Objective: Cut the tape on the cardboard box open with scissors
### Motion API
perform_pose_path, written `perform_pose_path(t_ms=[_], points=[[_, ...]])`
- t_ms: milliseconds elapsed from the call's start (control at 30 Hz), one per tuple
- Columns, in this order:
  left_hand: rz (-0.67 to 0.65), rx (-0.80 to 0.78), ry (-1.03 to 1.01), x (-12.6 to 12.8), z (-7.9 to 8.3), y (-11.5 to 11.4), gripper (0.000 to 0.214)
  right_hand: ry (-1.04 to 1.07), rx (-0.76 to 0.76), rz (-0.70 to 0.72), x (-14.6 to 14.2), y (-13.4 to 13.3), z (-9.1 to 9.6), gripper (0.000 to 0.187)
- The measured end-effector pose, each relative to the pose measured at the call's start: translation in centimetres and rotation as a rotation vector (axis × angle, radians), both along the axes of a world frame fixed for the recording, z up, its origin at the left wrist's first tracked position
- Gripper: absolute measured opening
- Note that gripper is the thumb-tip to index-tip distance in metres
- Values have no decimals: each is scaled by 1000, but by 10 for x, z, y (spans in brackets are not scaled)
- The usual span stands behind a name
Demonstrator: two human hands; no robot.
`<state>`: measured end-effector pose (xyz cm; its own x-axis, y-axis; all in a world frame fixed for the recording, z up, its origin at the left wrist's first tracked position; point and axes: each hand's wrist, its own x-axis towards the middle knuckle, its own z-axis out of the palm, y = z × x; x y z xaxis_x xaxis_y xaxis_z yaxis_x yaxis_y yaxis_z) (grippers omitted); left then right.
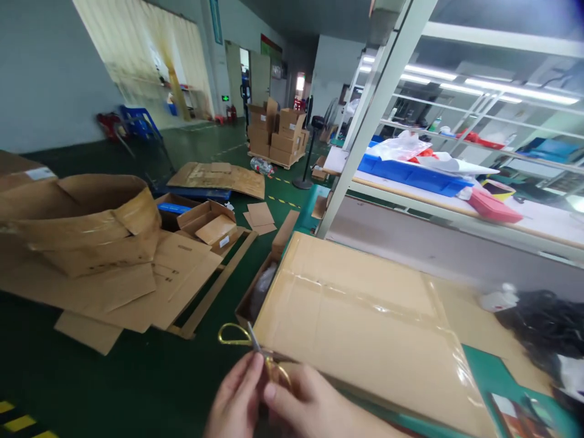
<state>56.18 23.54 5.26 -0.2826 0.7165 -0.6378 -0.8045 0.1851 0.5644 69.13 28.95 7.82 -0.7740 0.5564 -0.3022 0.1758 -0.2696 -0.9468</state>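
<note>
Gold-handled scissors (241, 338) are held at the bottom centre, at the near left corner of a flat cardboard box (360, 316) sealed with clear tape. My left hand (235, 398) pinches the scissors from the left. My right hand (310, 407) has its fingers around the lower gold handle loop. Both hands meet just below the box's near edge. The blade tips are hidden behind my fingers.
Flattened cardboard and open cartons (114, 255) cover the green floor on the left. A white frame post (365, 128) rises behind the box. A bench with a blue tray (410, 173) stands on the right. Black items (542, 328) lie at the right edge. Stacked cartons (276, 137) stand far back.
</note>
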Motion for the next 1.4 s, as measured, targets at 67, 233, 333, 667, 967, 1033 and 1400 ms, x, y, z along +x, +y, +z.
perform_pose_path(t_ms=[67, 233, 333, 667, 967, 1033, 1400], points=[[106, -33, 102, -18, 10, 10, 53, -70, 157, 3, 11, 21, 6, 47], [241, -22, 387, -66, 8, 34, 54, -366, 789, -307, 30, 90, -7, 40], [188, 16, 437, -80, -6, 50, 47, -604, 1020, -273, 28, 113, -36, 54], [-364, 162, 669, -146, -49, 148, 53, -804, 1128, -379, -4, 112, -45, 43], [-983, 459, 986, -185, -73, 206, 45, -958, 816, -613, -47, 141, -30, 37], [-1061, 523, 1019, -181, -69, 215, 43, -986, 816, -634, -52, 142, -32, 38], [-1325, 927, 1500, -172, -31, 271, 33, -1005, 826, -654, -61, 145, -34, 39]])
